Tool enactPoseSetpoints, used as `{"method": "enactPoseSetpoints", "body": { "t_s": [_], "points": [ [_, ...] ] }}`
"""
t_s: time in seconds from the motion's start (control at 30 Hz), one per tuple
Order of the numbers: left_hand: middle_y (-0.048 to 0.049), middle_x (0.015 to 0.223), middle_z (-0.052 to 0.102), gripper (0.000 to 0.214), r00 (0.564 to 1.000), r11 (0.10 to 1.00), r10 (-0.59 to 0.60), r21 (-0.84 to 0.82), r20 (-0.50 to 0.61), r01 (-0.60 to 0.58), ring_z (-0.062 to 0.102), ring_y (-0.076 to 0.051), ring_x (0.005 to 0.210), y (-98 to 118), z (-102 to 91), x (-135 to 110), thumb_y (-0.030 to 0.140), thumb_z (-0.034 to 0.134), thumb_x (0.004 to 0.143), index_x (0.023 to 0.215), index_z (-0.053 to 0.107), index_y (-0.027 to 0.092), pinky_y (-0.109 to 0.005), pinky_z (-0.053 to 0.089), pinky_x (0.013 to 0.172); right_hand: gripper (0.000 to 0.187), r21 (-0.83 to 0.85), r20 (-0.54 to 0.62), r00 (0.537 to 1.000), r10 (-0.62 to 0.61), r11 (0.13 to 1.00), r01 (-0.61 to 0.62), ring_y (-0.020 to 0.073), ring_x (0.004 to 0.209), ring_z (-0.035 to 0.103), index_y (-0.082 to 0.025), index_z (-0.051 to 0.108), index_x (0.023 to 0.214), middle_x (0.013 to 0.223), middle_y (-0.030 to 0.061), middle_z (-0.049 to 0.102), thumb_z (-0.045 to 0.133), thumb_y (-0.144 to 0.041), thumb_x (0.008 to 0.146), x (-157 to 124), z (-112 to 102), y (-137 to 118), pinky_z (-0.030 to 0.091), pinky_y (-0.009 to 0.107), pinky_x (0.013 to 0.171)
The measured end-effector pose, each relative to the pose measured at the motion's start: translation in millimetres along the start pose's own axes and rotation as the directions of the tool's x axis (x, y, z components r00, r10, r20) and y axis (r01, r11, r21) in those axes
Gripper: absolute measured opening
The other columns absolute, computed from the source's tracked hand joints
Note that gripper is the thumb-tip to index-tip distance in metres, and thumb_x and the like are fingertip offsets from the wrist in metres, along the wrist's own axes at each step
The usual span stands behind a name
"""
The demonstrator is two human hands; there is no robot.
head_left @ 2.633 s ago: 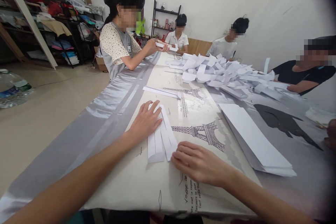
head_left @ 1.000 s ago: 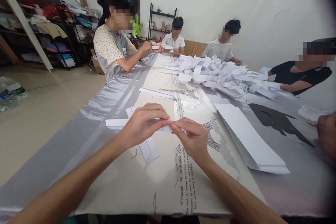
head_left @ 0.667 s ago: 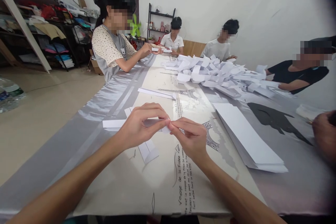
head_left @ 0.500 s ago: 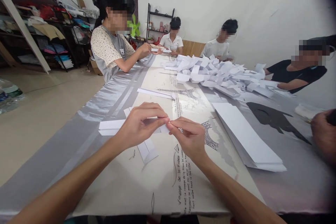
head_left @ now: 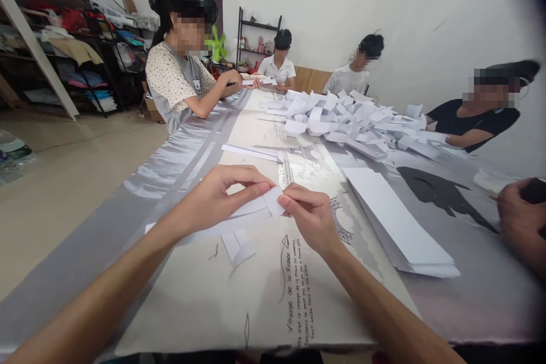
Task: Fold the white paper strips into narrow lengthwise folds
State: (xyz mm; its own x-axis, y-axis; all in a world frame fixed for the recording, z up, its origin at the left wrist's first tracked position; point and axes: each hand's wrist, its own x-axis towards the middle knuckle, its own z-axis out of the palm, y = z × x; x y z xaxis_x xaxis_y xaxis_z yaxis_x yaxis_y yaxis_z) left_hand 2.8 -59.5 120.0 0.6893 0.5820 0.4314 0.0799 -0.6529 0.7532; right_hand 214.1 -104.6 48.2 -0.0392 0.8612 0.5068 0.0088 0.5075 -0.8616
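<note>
Both my hands pinch one folded white paper strip (head_left: 252,211) above the tablecloth. My left hand (head_left: 226,196) grips its upper edge between thumb and fingers. At the strip's right end, my right hand (head_left: 309,210) pinches the small folded flap. The strip runs leftward behind my left wrist, which hides part of it. Below it, another folded paper strip (head_left: 237,247) lies on the cloth, its upper part covered. Farther ahead lies a narrow folded strip (head_left: 249,152), apart from my hands.
A stack of white paper sheets (head_left: 396,219) lies to the right. Beyond it is a big heap of folded papers (head_left: 341,119). Several people sit around the table, one (head_left: 179,68) at the left holding paper. Another person's hand (head_left: 518,216) is at the right edge.
The held paper has turned so its broad face and right-end flap now show. My right hand has shifted slightly away from my left. The camera view has moved a little.
</note>
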Motion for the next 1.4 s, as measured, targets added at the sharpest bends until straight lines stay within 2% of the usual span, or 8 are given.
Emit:
{"method": "enactPoseSetpoints", "body": {
  "t_s": [0.13, 0.2, 0.4, 0.63, 0.83, 1.07, 1.27, 1.4],
  "points": [
    [-0.0027, 0.086, 0.075, 0.023, 0.992, 0.994, -0.094, -0.039, 0.081, 0.097, 0.064, -0.015, 0.075, 9, -0.7, 3, 0.033, 0.061, 0.097, 0.094, 0.08, 0.021, -0.025, 0.049, 0.064, 0.018, 0.134, 0.205, 0.974, 0.092, 0.984, -0.121, 0.0158, 0.068, 0.052, -0.026, 0.079, 0.073, 0.067, 0.0008, 0.059, 0.073, -0.028, 0.09, 0, -6, 4, 0.042, 0.033, 0.063],
    [-0.0022, 0.078, 0.073, 0.022, 0.984, 0.987, -0.136, -0.066, 0.114, 0.144, 0.06, -0.014, 0.068, 8, -0.5, 3, 0.033, 0.063, 0.095, 0.091, 0.08, 0.02, -0.024, 0.045, 0.058, 0.016, 0.155, 0.261, 0.955, 0.138, 0.971, -0.183, 0.0151, 0.066, 0.05, -0.026, 0.08, 0.075, 0.068, 0.0007, 0.058, 0.074, -0.029, 0.089, -1, -9, 6, 0.041, 0.033, 0.062],
    [-0.0025, 0.082, 0.075, 0.018, 0.963, 0.946, -0.219, -0.208, 0.159, 0.249, 0.059, -0.013, 0.072, -6, 2.2, -1, 0.028, 0.066, 0.092, 0.095, 0.082, 0.021, -0.023, 0.048, 0.066, 0.017, 0.192, 0.332, 0.915, 0.231, 0.933, -0.306, 0.0125, 0.061, 0.04, -0.024, 0.08, 0.076, 0.064, -0.0018, 0.051, 0.074, -0.031, 0.09, -1, -12, 10, 0.033, 0.031, 0.059],
    [-0.0041, 0.094, 0.077, 0.021, 0.938, 0.887, -0.278, -0.32, 0.208, 0.334, 0.06, -0.014, 0.081, -22, 8.1, -5, 0.031, 0.067, 0.091, 0.104, 0.081, 0.023, -0.025, 0.049, 0.073, 0.021, 0.152, 0.346, 0.901, 0.262, 0.932, -0.329, 0.0126, 0.06, 0.042, -0.022, 0.079, 0.074, 0.064, -0.0018, 0.048, 0.074, -0.036, 0.089, 0, -16, 13, 0.037, 0.032, 0.061],
    [-0.0025, 0.082, 0.076, 0.017, 0.905, 0.877, -0.376, -0.24, 0.199, 0.417, 0.059, -0.014, 0.074, -28, 12.6, -7, 0.025, 0.069, 0.086, 0.095, 0.083, 0.023, -0.024, 0.046, 0.067, 0.014, 0.033, 0.38, 0.877, 0.293, 0.944, -0.33, 0.011, 0.06, 0.041, -0.024, 0.081, 0.083, 0.069, -0.001, 0.056, 0.075, -0.035, 0.089, 0, -20, 13, 0.035, 0.029, 0.057],
    [-0.0025, 0.073, 0.07, 0.02, 0.904, 0.89, -0.403, -0.17, 0.144, 0.424, 0.056, -0.014, 0.068, -33, 15.6, -8, 0.035, 0.07, 0.085, 0.085, 0.082, 0.019, -0.025, 0.043, 0.062, 0.017, -0.084, 0.34, 0.891, 0.301, 0.953, -0.29, 0.0106, 0.059, 0.044, -0.023, 0.081, 0.081, 0.068, -0.0007, 0.059, 0.074, -0.036, 0.089, 2, -23, 9, 0.037, 0.028, 0.056],
    [-0.0031, 0.077, 0.071, 0.017, 0.919, 0.887, -0.388, -0.239, 0.077, 0.395, 0.058, -0.015, 0.072, -37, 22.1, -9, 0.033, 0.07, 0.084, 0.083, 0.079, 0.019, -0.027, 0.045, 0.066, 0.015, -0.092, 0.299, 0.913, 0.276, 0.961, -0.261, 0.0107, 0.058, 0.046, -0.025, 0.081, 0.082, 0.067, -0.001, 0.06, 0.073, -0.036, 0.089, 1, -20, 6, 0.038, 0.028, 0.055],
    [-0.0034, 0.08, 0.07, 0.017, 0.911, 0.865, -0.413, -0.313, 0.002, 0.392, 0.058, -0.016, 0.075, -41, 27.6, -11, 0.035, 0.072, 0.082, 0.081, 0.078, 0.018, -0.028, 0.046, 0.07, 0.015, -0.088, 0.268, 0.929, 0.254, 0.967, -0.239, 0.0114, 0.059, 0.047, -0.025, 0.08, 0.079, 0.065, -0.0015, 0.059, 0.073, -0.034, 0.088, 2, -19, 4, 0.038, 0.029, 0.055]
  ]
}}
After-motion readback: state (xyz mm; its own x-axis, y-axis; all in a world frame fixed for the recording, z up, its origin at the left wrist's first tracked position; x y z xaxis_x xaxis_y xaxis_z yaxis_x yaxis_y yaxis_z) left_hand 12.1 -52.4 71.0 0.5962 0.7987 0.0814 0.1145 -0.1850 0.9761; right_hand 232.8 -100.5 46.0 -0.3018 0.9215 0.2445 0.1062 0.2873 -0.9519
